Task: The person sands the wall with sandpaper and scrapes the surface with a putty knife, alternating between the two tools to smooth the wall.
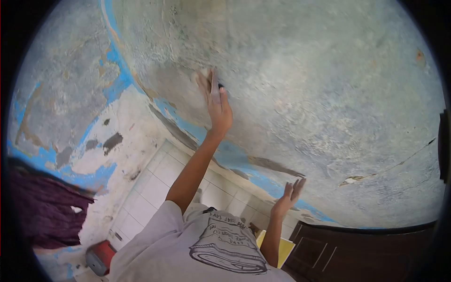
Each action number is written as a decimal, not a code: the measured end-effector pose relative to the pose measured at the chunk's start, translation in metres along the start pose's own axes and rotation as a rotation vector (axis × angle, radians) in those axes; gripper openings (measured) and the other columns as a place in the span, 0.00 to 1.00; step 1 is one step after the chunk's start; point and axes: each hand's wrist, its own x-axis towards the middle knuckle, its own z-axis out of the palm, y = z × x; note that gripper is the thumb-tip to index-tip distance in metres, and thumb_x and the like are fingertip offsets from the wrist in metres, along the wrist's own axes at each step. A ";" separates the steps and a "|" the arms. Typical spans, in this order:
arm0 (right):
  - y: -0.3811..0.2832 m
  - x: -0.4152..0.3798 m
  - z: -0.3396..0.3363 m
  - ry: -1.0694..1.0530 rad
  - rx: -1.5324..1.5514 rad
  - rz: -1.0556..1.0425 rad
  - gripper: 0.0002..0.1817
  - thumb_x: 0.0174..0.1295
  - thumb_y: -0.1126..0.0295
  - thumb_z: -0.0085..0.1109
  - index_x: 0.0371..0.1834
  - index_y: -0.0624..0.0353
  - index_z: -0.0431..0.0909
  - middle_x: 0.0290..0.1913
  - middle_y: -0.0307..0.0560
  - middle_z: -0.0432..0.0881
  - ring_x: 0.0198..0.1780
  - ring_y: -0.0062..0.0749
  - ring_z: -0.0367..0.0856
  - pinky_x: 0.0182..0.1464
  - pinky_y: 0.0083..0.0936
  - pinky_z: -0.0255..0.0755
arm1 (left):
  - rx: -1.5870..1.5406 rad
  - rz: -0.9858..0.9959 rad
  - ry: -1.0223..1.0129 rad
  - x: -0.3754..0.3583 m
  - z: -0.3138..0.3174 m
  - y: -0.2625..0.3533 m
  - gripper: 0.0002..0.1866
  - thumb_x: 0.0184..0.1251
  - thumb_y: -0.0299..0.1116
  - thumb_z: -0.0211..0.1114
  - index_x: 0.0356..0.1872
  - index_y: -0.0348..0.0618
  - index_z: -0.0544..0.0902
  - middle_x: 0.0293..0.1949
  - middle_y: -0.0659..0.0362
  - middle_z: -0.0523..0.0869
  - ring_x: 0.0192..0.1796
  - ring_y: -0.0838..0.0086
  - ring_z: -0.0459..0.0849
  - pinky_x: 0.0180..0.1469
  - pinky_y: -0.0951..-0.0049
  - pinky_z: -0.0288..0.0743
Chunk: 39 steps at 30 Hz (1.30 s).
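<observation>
My left hand (pixel 221 113) is raised against a rough grey plaster wall (pixel 300 75), its fingers slightly blurred. Between its thumb and fingers is a thin folded grey sheet (pixel 215 87) that looks like sandpaper, with a small dark bit beside the thumb. Lower and to the right, my right hand (pixel 285 201) has its fingers stretched out at the lower part of the wall, holding nothing. Blue paint (pixel 230 157) shows in a worn strip along the wall's lower edge, between the two hands.
White floor tiles (pixel 155 183) lie below the wall. To the left are a peeling side wall (pixel 127 122), a dark purple cloth (pixel 47 207) and a red and grey box (pixel 100 257). Dark brown furniture (pixel 357 254) stands at lower right, near a yellow object (pixel 284 251).
</observation>
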 end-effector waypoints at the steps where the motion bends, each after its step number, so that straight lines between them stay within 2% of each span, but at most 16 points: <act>1: 0.002 -0.009 0.009 0.025 -0.004 -0.001 0.38 0.78 0.74 0.50 0.88 0.59 0.46 0.88 0.58 0.44 0.88 0.47 0.43 0.83 0.44 0.54 | 0.041 0.067 -0.037 0.019 -0.011 -0.002 0.44 0.85 0.62 0.37 0.85 0.35 0.47 0.86 0.39 0.38 0.87 0.42 0.36 0.85 0.46 0.34; 4: 0.011 -0.026 0.055 0.021 -0.133 -0.039 0.39 0.78 0.73 0.49 0.88 0.58 0.44 0.88 0.58 0.43 0.88 0.48 0.41 0.84 0.46 0.51 | 0.140 0.198 -0.110 0.020 -0.018 -0.033 0.42 0.86 0.59 0.40 0.84 0.34 0.50 0.85 0.36 0.37 0.86 0.37 0.35 0.83 0.40 0.35; 6: 0.010 -0.036 0.087 -0.003 -0.201 -0.064 0.39 0.77 0.73 0.48 0.88 0.58 0.42 0.89 0.57 0.41 0.89 0.48 0.39 0.84 0.49 0.48 | -0.032 0.106 -0.125 -0.024 -0.013 -0.063 0.40 0.86 0.57 0.42 0.85 0.38 0.52 0.85 0.33 0.36 0.85 0.35 0.33 0.83 0.36 0.35; 8: -0.006 -0.039 0.131 -0.002 -0.191 -0.096 0.40 0.77 0.73 0.48 0.89 0.57 0.40 0.89 0.55 0.38 0.89 0.48 0.36 0.85 0.52 0.46 | 0.071 0.042 -0.296 -0.087 -0.010 -0.101 0.36 0.87 0.53 0.45 0.85 0.42 0.55 0.84 0.33 0.37 0.84 0.30 0.32 0.81 0.31 0.35; 10: -0.032 -0.043 0.165 0.013 -0.155 -0.182 0.41 0.78 0.68 0.51 0.89 0.53 0.41 0.89 0.54 0.36 0.89 0.49 0.35 0.84 0.54 0.46 | 0.058 0.067 -0.371 -0.091 -0.029 -0.104 0.35 0.87 0.50 0.44 0.85 0.41 0.56 0.84 0.31 0.37 0.84 0.28 0.32 0.81 0.30 0.34; 11: -0.043 -0.044 0.178 0.029 -0.137 -0.223 0.41 0.79 0.65 0.52 0.89 0.52 0.41 0.90 0.53 0.34 0.89 0.50 0.34 0.84 0.55 0.46 | 0.049 0.081 -0.416 -0.086 -0.034 -0.108 0.34 0.88 0.49 0.44 0.84 0.41 0.56 0.83 0.30 0.37 0.83 0.26 0.32 0.80 0.29 0.34; 12: -0.052 -0.043 0.188 0.019 -0.180 -0.270 0.41 0.79 0.65 0.52 0.89 0.52 0.41 0.90 0.53 0.33 0.89 0.51 0.33 0.84 0.56 0.45 | 0.140 0.184 -0.381 -0.061 -0.037 -0.105 0.32 0.88 0.46 0.43 0.84 0.41 0.56 0.83 0.29 0.36 0.83 0.25 0.32 0.80 0.29 0.33; 14: -0.063 -0.047 0.196 0.005 -0.288 -0.346 0.42 0.79 0.64 0.52 0.89 0.51 0.40 0.90 0.52 0.31 0.89 0.53 0.31 0.84 0.59 0.44 | 0.046 0.227 -0.268 0.006 -0.046 -0.080 0.32 0.88 0.46 0.42 0.85 0.43 0.57 0.84 0.31 0.35 0.83 0.25 0.31 0.79 0.28 0.32; 16: -0.064 -0.048 0.194 -0.011 -0.346 -0.363 0.41 0.79 0.64 0.51 0.89 0.50 0.41 0.90 0.53 0.31 0.89 0.53 0.31 0.84 0.59 0.44 | -0.048 0.222 -0.205 0.063 -0.057 -0.050 0.33 0.89 0.51 0.37 0.84 0.42 0.58 0.85 0.35 0.32 0.85 0.34 0.27 0.81 0.33 0.29; 19: -0.062 -0.048 0.189 -0.046 -0.396 -0.335 0.41 0.79 0.64 0.52 0.89 0.49 0.41 0.90 0.53 0.30 0.89 0.53 0.31 0.84 0.59 0.43 | -0.089 0.243 -0.196 0.098 -0.073 -0.027 0.33 0.89 0.51 0.37 0.84 0.41 0.58 0.85 0.35 0.33 0.85 0.35 0.26 0.81 0.34 0.27; 25: -0.046 -0.057 0.218 -0.108 -0.396 -0.304 0.42 0.79 0.65 0.53 0.89 0.47 0.39 0.90 0.51 0.28 0.89 0.54 0.29 0.84 0.62 0.41 | 0.043 0.185 -0.383 -0.012 -0.058 -0.107 0.35 0.89 0.52 0.35 0.84 0.37 0.56 0.84 0.31 0.33 0.83 0.26 0.28 0.80 0.30 0.29; 28: -0.047 -0.058 0.234 -0.177 -0.452 -0.330 0.44 0.78 0.69 0.53 0.89 0.50 0.37 0.89 0.53 0.26 0.88 0.57 0.28 0.83 0.62 0.40 | 0.029 0.192 -0.380 0.013 -0.069 -0.098 0.36 0.89 0.53 0.35 0.84 0.37 0.55 0.84 0.30 0.33 0.83 0.26 0.28 0.80 0.31 0.28; 30: -0.049 -0.061 0.239 -0.199 -0.455 -0.302 0.44 0.78 0.70 0.54 0.89 0.51 0.37 0.89 0.54 0.25 0.88 0.58 0.27 0.83 0.61 0.41 | 0.019 0.236 -0.321 0.061 -0.080 -0.083 0.36 0.89 0.52 0.35 0.83 0.34 0.55 0.84 0.30 0.33 0.83 0.26 0.30 0.80 0.32 0.28; 33: -0.055 -0.060 0.248 -0.188 -0.393 -0.240 0.44 0.78 0.70 0.54 0.89 0.51 0.37 0.89 0.54 0.24 0.88 0.57 0.27 0.83 0.61 0.43 | 0.045 0.313 -0.167 0.123 -0.097 -0.060 0.32 0.89 0.46 0.39 0.84 0.41 0.56 0.83 0.30 0.40 0.83 0.27 0.36 0.80 0.27 0.35; 36: -0.057 -0.061 0.255 -0.178 -0.368 -0.228 0.43 0.78 0.70 0.55 0.89 0.50 0.39 0.89 0.53 0.24 0.88 0.56 0.27 0.83 0.61 0.45 | 0.009 0.340 -0.156 0.125 -0.102 -0.062 0.31 0.89 0.45 0.38 0.84 0.40 0.58 0.84 0.31 0.41 0.84 0.29 0.36 0.80 0.29 0.33; 39: -0.046 -0.063 0.257 -0.164 -0.341 -0.217 0.43 0.78 0.71 0.55 0.89 0.49 0.41 0.89 0.53 0.25 0.88 0.56 0.28 0.83 0.61 0.46 | -0.023 0.235 -0.204 0.066 -0.094 -0.094 0.30 0.89 0.44 0.37 0.83 0.40 0.59 0.84 0.32 0.41 0.84 0.30 0.34 0.81 0.31 0.31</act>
